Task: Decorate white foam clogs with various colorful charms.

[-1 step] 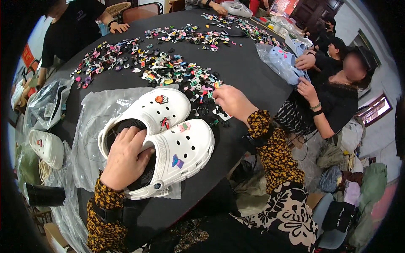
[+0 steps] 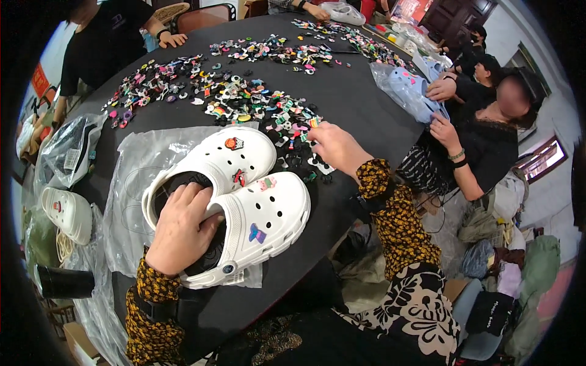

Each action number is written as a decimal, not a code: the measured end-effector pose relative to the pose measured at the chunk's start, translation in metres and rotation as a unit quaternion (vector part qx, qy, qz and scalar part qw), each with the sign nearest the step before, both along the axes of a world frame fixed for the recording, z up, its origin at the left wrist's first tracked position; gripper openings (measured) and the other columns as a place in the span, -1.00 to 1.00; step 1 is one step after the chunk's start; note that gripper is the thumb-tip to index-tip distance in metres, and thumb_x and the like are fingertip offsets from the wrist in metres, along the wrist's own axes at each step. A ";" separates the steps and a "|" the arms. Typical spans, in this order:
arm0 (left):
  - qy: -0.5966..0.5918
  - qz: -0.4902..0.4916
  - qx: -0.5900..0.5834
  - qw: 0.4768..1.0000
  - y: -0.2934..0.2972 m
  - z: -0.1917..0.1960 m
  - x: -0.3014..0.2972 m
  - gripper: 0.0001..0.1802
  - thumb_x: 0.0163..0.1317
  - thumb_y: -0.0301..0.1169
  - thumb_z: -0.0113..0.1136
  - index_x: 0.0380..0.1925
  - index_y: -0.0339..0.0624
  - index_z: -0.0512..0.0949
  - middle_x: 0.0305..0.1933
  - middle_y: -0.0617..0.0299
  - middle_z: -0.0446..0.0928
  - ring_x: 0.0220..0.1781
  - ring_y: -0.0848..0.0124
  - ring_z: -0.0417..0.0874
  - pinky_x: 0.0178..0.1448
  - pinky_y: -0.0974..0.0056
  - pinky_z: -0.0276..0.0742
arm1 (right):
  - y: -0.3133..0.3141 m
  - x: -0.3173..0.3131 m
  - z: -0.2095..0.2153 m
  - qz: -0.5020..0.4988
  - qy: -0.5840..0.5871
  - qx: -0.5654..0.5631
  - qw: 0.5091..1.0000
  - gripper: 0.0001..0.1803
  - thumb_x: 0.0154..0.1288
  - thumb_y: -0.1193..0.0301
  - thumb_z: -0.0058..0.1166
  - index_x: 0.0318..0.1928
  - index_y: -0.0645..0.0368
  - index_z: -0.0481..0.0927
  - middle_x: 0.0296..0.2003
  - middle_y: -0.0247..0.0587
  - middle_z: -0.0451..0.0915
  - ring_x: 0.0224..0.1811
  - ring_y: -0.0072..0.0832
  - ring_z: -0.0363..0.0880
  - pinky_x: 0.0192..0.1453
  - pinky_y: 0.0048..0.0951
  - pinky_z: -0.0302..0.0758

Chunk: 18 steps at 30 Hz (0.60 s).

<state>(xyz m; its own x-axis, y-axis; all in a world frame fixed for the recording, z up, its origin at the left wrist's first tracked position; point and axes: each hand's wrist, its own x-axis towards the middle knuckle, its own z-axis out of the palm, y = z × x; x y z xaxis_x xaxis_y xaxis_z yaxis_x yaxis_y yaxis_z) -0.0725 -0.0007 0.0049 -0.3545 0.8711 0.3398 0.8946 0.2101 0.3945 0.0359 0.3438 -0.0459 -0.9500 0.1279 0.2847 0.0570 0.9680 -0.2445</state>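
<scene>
A pair of white clogs (image 2: 268, 210) lies side by side on the dark table, toes pointing away to the right. Several charms sit in their holes, among them a basketball hoop charm (image 2: 233, 143) and a purple one (image 2: 257, 233). My left hand (image 2: 183, 229) reaches into the foot openings, its fingers closed round the inner walls where the clogs meet. Over the edge of a heap of loose shoe charms (image 2: 287, 116) is my right hand (image 2: 339, 146), its fingers curled together. A small colourful charm (image 2: 314, 122) shows at those fingertips; whether they grip it is hidden.
A clear plastic bag (image 2: 131, 201) lies flat under the clogs. Another white clog (image 2: 67, 213) and a bagged shoe (image 2: 67, 149) are at the left. On the right a co-worker (image 2: 488, 134) holds light-blue clogs (image 2: 412, 91). Another person (image 2: 110, 43) stands at the far left.
</scene>
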 end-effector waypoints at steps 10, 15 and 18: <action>0.008 -0.001 -0.003 1.000 -0.001 -0.003 -0.002 -0.61 -0.04 -0.51 0.31 -0.16 -0.33 0.46 -0.24 0.03 0.42 -0.16 0.04 0.45 -0.06 0.07 0.41 | 0.015 0.001 -0.001 -0.053 0.005 -0.070 0.996 -0.85 0.17 0.43 0.07 -0.29 0.22 0.60 -0.29 -0.01 0.53 -0.14 -0.09 0.52 -0.02 -0.18 0.45; 0.010 -0.004 0.004 1.000 0.000 -0.003 -0.001 -0.61 -0.04 -0.51 0.31 -0.16 -0.33 0.46 -0.25 0.03 0.42 -0.16 0.04 0.45 -0.06 0.07 0.40 | 0.005 0.007 0.000 -0.033 -0.017 -0.027 0.999 -0.79 0.11 0.37 0.16 -0.26 0.19 0.59 -0.33 -0.09 0.52 -0.16 -0.13 0.52 -0.04 -0.20 0.45; 0.011 -0.001 0.003 1.000 0.000 -0.004 -0.001 -0.61 -0.04 -0.51 0.31 -0.17 -0.34 0.46 -0.25 0.02 0.42 -0.16 0.04 0.45 -0.06 0.07 0.41 | 0.007 0.004 -0.002 -0.057 -0.025 0.011 0.998 -0.80 0.13 0.37 0.13 -0.25 0.20 0.58 -0.33 -0.08 0.52 -0.15 -0.12 0.51 -0.02 -0.19 0.45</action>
<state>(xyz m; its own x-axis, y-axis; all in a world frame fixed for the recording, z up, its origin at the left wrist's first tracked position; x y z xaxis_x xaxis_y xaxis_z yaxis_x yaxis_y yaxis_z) -0.0733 -0.0008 0.0004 -0.3449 0.8700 0.3525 0.9033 0.2055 0.3766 0.0401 0.3510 -0.0481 -0.9426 0.2311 0.2411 0.1797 0.9594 -0.2174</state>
